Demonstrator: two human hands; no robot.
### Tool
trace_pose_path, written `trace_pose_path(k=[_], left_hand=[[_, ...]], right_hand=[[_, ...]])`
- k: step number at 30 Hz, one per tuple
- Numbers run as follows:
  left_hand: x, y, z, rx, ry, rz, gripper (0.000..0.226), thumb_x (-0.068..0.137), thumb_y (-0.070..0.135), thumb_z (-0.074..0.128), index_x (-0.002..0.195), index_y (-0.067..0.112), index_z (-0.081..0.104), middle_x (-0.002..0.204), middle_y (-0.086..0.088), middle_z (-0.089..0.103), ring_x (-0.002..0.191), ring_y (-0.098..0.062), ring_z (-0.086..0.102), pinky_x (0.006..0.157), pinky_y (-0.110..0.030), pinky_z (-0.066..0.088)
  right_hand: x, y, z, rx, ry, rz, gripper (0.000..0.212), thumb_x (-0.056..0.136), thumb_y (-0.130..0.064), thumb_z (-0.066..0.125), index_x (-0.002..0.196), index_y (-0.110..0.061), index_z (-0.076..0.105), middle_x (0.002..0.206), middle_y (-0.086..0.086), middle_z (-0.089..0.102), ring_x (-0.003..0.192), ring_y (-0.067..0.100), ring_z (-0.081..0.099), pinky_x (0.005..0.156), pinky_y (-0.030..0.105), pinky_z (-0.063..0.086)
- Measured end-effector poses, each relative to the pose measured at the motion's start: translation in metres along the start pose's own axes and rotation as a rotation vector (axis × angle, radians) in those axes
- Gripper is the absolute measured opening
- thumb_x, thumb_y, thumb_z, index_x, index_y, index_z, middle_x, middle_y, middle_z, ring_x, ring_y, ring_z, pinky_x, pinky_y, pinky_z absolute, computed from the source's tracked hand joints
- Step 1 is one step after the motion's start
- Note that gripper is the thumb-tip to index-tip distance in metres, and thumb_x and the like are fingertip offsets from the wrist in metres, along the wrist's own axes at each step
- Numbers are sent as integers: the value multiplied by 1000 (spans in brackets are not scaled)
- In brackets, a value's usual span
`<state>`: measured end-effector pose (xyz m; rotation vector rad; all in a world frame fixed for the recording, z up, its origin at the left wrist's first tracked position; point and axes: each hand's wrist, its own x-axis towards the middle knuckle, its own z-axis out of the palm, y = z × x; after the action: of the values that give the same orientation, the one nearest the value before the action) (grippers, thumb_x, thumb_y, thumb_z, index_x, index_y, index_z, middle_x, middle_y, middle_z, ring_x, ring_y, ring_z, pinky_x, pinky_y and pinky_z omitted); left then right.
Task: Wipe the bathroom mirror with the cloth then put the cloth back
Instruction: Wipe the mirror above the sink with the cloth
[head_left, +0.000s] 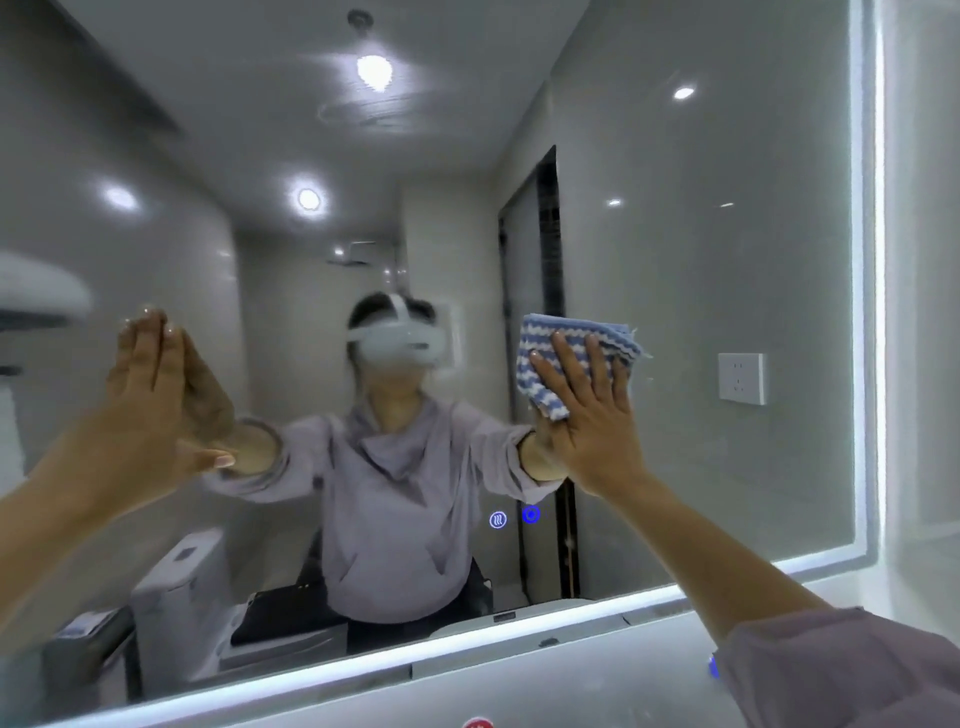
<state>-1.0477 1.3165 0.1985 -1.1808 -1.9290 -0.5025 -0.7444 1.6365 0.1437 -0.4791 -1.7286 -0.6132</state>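
Observation:
A large bathroom mirror (701, 260) with a lit white border fills the view. My right hand (592, 415) presses a blue-and-white striped cloth (576, 338) flat against the glass right of centre, fingers spread over it. My left hand (140, 395) rests flat on the glass at the left, fingers together and holding nothing. Smear marks show on the glass near the top centre.
Two glowing touch buttons (514, 517) sit on the glass below the cloth. The lit bottom edge (467, 644) of the mirror runs across, its right edge (867, 260) close to a white wall. The reflection shows a person, a toilet and a wall socket.

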Motion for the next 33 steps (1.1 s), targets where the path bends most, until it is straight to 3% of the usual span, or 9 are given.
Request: trace_pose_path(k=[2,5,7,10,13,16,21,28,33], left_hand=[[-3,3,-7,82,-3,-50,151,36,36,94,146,1,-3,156,-13,-9,142,-20,-18,117,-33,-7],[-18,24,-13,141,-4,-100,135,45,36,91,143,-10,9,153,-28,7,142,-37,3,111,-54,18],[-33,49,-15,181,-23,-100,127,54,39,87,143,-10,11,152,-29,10,141,-41,11,109,-55,22],[-52,88,-18,186,-71,-108,123,65,51,75,144,-2,-3,155,-18,-8,143,-28,-5,115,-44,9],[-60,117,-21,147,-123,-144,121,71,60,63,137,8,-24,150,-9,-26,138,-19,-22,114,-35,-3],[-65,136,-23,180,-199,-136,118,75,65,55,128,10,-35,141,-8,-38,132,-16,-32,110,-30,-9],[-60,160,-19,156,-208,-118,121,73,66,57,132,7,-32,147,-11,-34,134,-20,-31,111,-31,-10],[-27,189,5,128,-164,41,135,64,68,64,134,9,-34,147,-7,-36,136,-20,-33,114,-32,-10],[-24,198,23,172,-165,58,142,58,71,67,136,5,-32,146,-11,-38,136,-23,-34,113,-33,-12]], right_hand=[[0,-2,0,15,-6,0,63,91,-27,50,149,-23,27,158,2,18,147,30,10,119,50,2],[-1,-2,-4,39,-40,-11,64,90,-27,50,150,-24,26,158,2,18,147,28,7,119,47,-4],[-2,0,-7,72,-66,-22,66,91,-27,54,150,-23,25,158,3,17,147,28,7,119,44,-8],[-2,-2,-15,112,-120,-22,63,96,-28,47,151,-25,15,158,1,9,147,26,3,117,41,-15],[-1,-2,-23,123,-205,-30,53,99,-40,16,150,-27,9,158,0,3,146,27,-2,115,39,-20],[-1,0,-24,176,-244,-35,59,95,-50,-9,149,-30,4,158,-3,-4,146,26,-8,117,44,-13],[-1,1,-21,143,-267,-47,55,98,-38,13,151,-30,2,160,-2,-6,146,26,-13,114,42,-22],[-1,1,-24,183,-281,-54,62,94,-50,-14,149,-29,5,159,-1,0,146,27,-8,116,44,-16],[-1,-1,-24,184,-239,-46,58,99,-46,-1,150,-26,17,158,1,8,147,30,3,117,45,-10]])
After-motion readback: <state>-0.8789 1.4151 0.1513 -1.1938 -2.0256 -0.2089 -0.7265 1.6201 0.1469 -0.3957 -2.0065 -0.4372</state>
